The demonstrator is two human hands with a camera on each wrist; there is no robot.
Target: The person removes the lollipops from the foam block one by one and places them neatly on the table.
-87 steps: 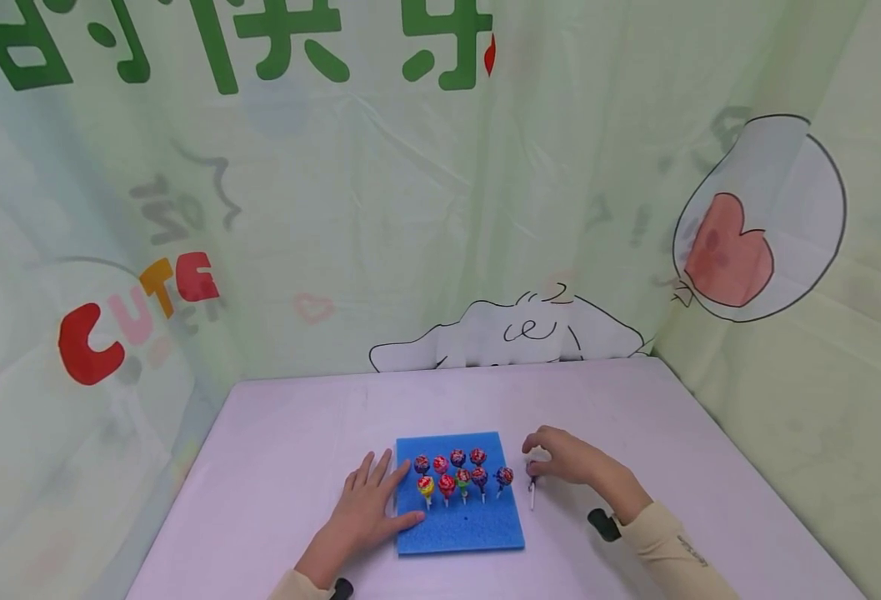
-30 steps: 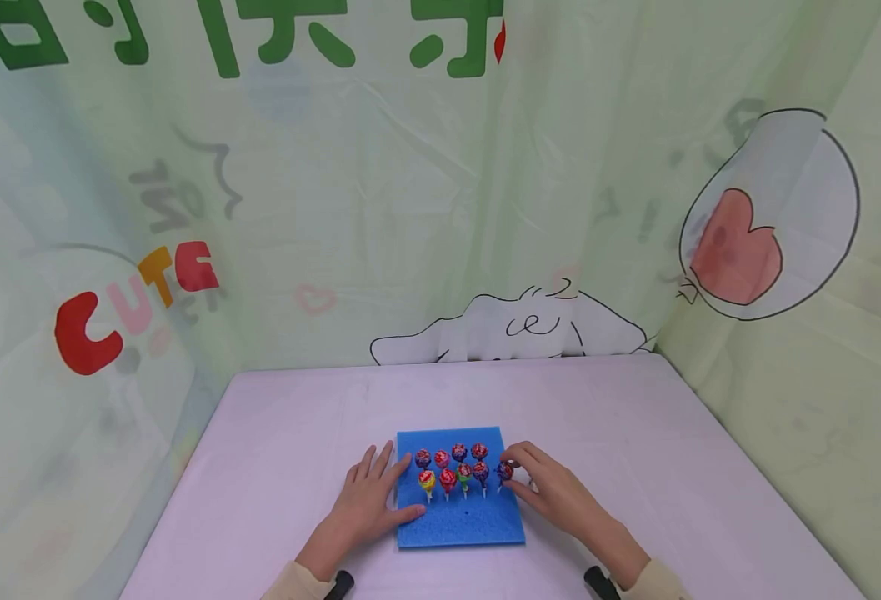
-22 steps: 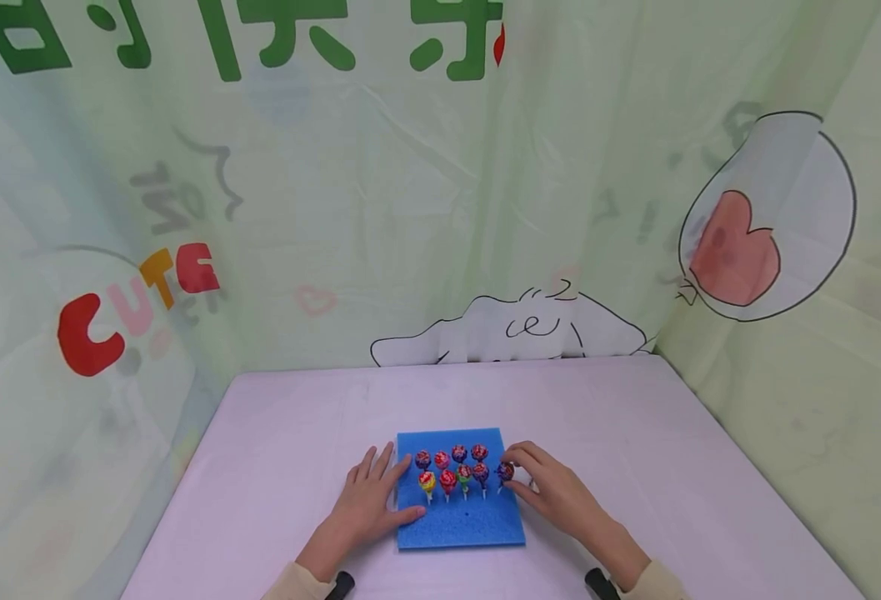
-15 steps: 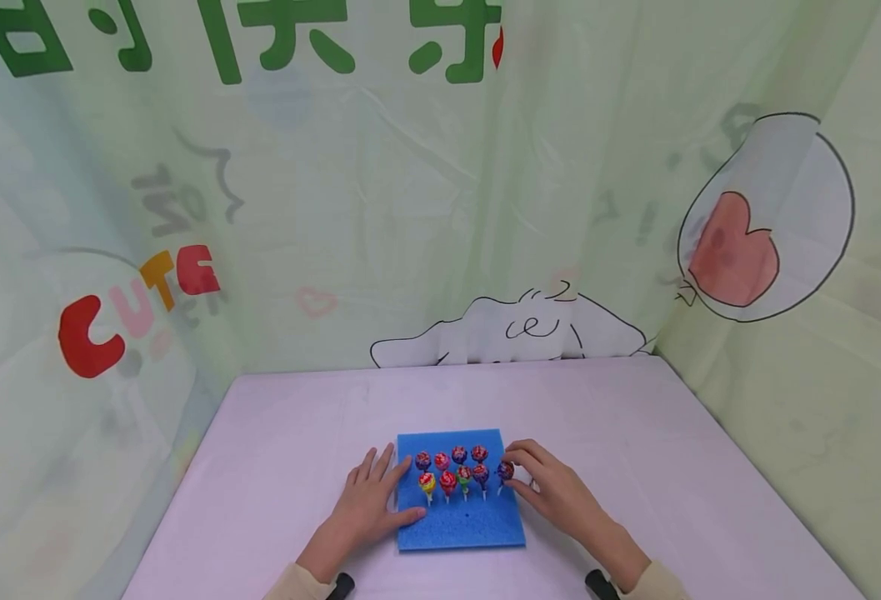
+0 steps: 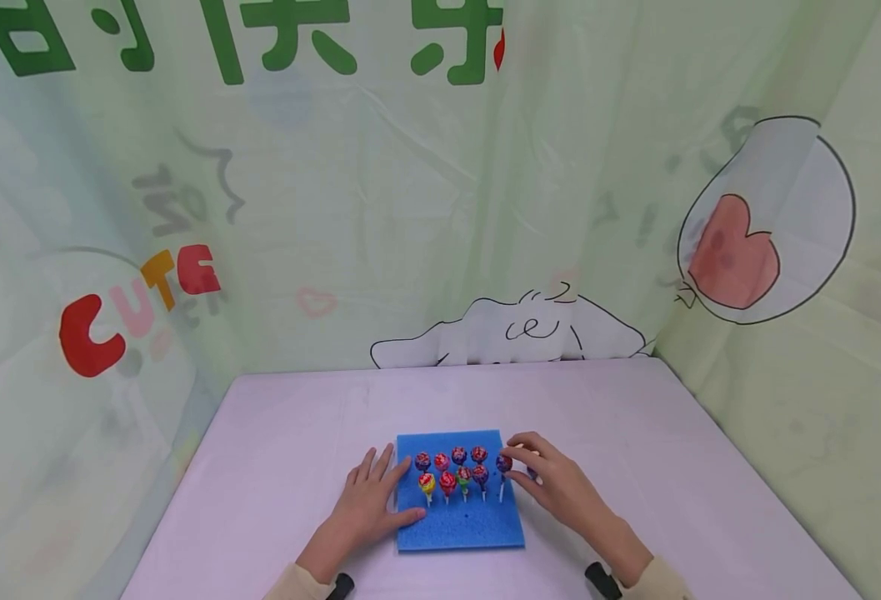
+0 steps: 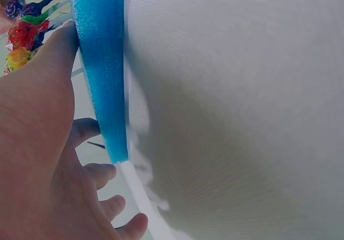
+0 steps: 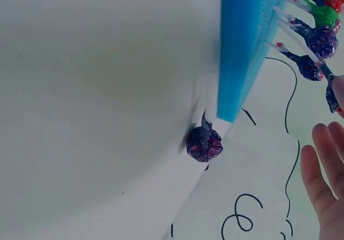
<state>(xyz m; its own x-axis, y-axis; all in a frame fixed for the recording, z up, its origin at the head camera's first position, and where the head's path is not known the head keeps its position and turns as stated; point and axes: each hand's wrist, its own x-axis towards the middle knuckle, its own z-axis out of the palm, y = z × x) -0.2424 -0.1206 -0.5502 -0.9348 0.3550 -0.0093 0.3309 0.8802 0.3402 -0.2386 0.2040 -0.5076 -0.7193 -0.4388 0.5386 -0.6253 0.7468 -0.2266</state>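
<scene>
A blue foam board [image 5: 461, 529] lies on the table with several wrapped lollipops [image 5: 448, 482] standing in it on white sticks, in two rows. My left hand [image 5: 365, 503] is spread at the board's left side, thumb and index finger touching its edge. At the right end of the front row, my right hand [image 5: 556, 483] pinches a dark purple lollipop [image 5: 503, 463] by its head between thumb and fingers. Its stick points down to the board; whether the tip is still in the foam I cannot tell. Another dark lollipop [image 7: 204, 143] lies on the table just right of the board, mostly hidden behind my right hand in the head view.
The table [image 5: 297, 433] has a pale lilac cover. Printed curtains [image 5: 320, 208] close it in at the back and both sides. In the head view, a black wrist strap piece [image 5: 603, 581] shows by my right sleeve.
My right hand has left the lollipop lying on the table, moved left and taken the end lollipop by its head. That lollipop has since risen slightly. My left hand stays put.
</scene>
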